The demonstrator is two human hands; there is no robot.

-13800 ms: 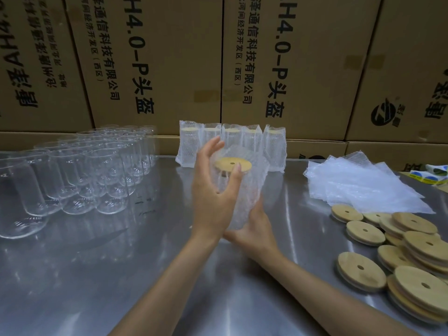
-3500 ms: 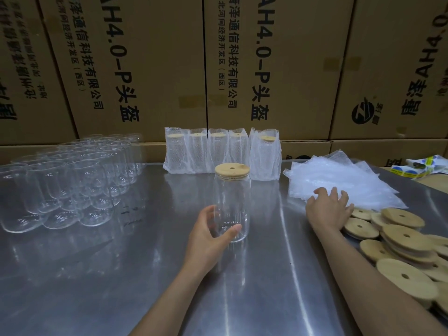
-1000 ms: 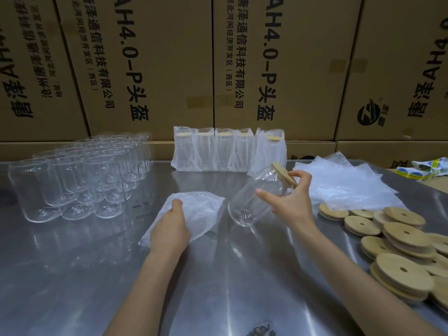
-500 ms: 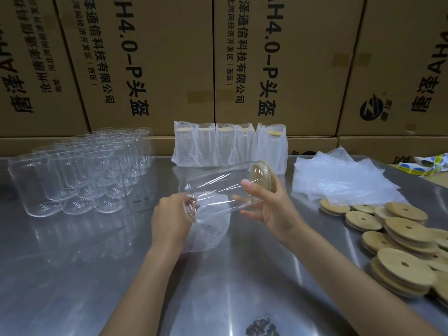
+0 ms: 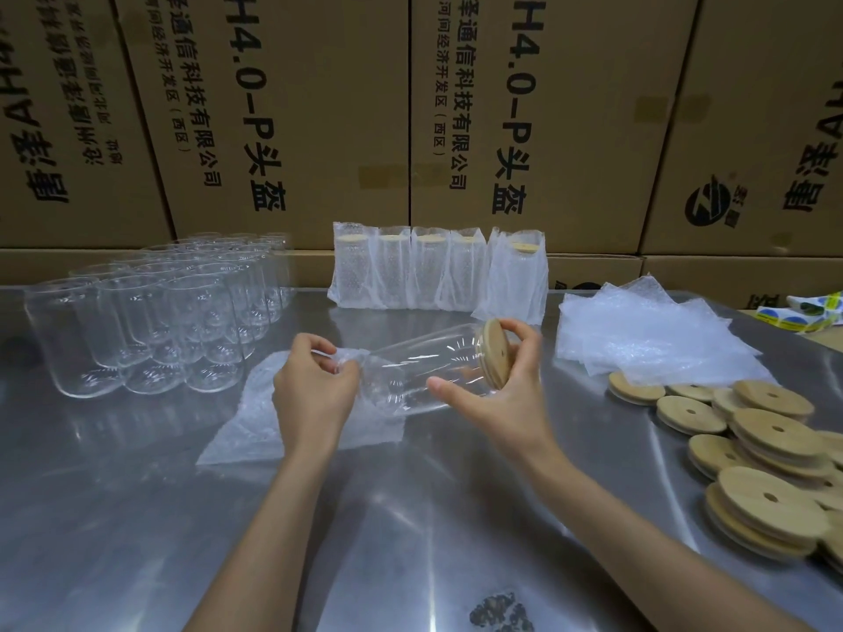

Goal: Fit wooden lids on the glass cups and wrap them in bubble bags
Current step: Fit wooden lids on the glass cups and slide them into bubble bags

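Lidded glass cup [image 5: 424, 371] held on its side above mid-tabletop [image 5: 137, 517], right hand [image 5: 497, 399] closed around its wooden lid [image 5: 492, 353] end. Left hand [image 5: 314, 394] pinching the bubble bag [image 5: 246, 426] mouth open at the cup's base. Bare steel nearer than the cup; empty glass cups [image 5: 159, 321] left, loose lids [image 5: 757, 449] right, wrapped cups [image 5: 433, 271] behind.

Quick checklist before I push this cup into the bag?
1. Lid seated on cup: ok, flush at the mouth.
2. Right hand grips the lid end: ok.
3. Left hand pinches the bag mouth: ok.
4. Bag mouth open wide enough: cannot tell, film is bunched at the cup's base.
5. Cup base lined up with bag mouth: ok, base meets it.
6. Room beside the wrapped cups: ok, bare table in front.
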